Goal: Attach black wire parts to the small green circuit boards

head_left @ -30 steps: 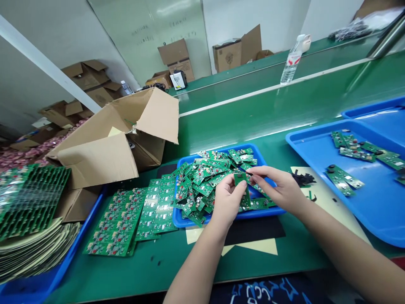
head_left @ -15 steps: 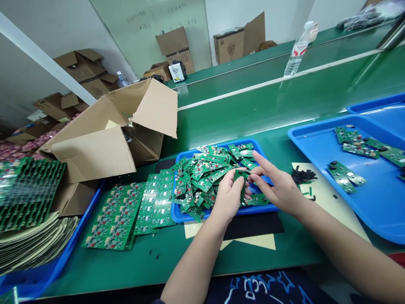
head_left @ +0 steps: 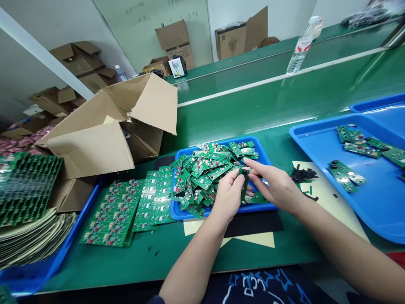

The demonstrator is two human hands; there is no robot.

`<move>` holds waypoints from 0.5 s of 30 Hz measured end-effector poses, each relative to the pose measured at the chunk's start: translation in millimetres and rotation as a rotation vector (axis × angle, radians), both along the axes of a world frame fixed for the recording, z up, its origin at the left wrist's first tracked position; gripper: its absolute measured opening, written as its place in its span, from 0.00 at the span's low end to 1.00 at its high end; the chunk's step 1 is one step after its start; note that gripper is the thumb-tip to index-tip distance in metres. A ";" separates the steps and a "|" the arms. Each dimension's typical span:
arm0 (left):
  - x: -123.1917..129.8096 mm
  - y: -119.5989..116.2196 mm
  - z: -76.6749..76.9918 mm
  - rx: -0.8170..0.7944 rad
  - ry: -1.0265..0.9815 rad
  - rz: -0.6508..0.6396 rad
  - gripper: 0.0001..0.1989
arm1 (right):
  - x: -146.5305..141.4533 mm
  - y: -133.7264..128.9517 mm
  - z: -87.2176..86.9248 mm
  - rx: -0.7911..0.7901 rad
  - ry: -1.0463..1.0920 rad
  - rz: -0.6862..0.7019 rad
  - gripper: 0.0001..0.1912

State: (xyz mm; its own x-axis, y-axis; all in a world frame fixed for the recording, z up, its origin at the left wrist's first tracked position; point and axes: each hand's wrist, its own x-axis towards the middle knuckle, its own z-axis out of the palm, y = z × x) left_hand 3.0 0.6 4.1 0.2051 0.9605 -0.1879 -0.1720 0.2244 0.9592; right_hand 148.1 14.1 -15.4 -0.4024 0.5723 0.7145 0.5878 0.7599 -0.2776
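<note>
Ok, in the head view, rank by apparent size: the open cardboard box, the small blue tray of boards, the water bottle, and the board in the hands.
1. Cardboard box
2. Small blue tray
3. Water bottle, though it stands far off, so it looks smaller than it is
4. Board

Your two hands meet, fingers pinching.

Your left hand [head_left: 230, 192] reaches in from below, forearm bare, fingers curled with thumb up. Your right hand [head_left: 274, 185] comes from the right, forefinger stretched out, its fingertips closing against the left's.
</note>
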 end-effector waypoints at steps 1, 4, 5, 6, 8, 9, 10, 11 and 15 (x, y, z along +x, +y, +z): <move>0.5 -0.2 -0.5 -0.005 -0.003 0.001 0.11 | -0.5 0.1 -0.7 -0.001 0.010 -0.007 0.24; 2.5 -0.9 -2.1 -0.025 -0.032 0.007 0.12 | -2.0 0.1 -2.7 0.001 0.046 -0.026 0.23; 3.1 -1.0 -2.7 -0.030 -0.047 0.009 0.12 | -2.5 0.0 -3.2 0.003 0.054 -0.032 0.22; 3.7 -1.1 -3.3 -0.034 -0.064 0.013 0.12 | -3.0 -0.2 -3.6 0.002 0.059 -0.037 0.22; 4.7 -1.1 -4.8 -0.037 -0.098 0.022 0.13 | -3.9 -0.7 -4.3 -0.006 0.066 -0.049 0.21; 5.1 -1.0 -5.6 -0.037 -0.110 0.028 0.13 | -4.3 -1.0 -4.5 -0.011 0.066 -0.054 0.20; 5.4 -1.0 -6.3 -0.036 -0.117 0.034 0.13 | -4.6 -1.3 -4.7 -0.014 0.066 -0.059 0.20; 5.6 -0.9 -6.9 -0.033 -0.118 0.039 0.13 | -4.8 -1.5 -4.9 -0.012 0.065 -0.061 0.20; 6.1 -1.1 -7.5 0.005 -0.079 0.058 0.12 | -4.6 -1.5 -4.6 0.022 0.034 -0.060 0.20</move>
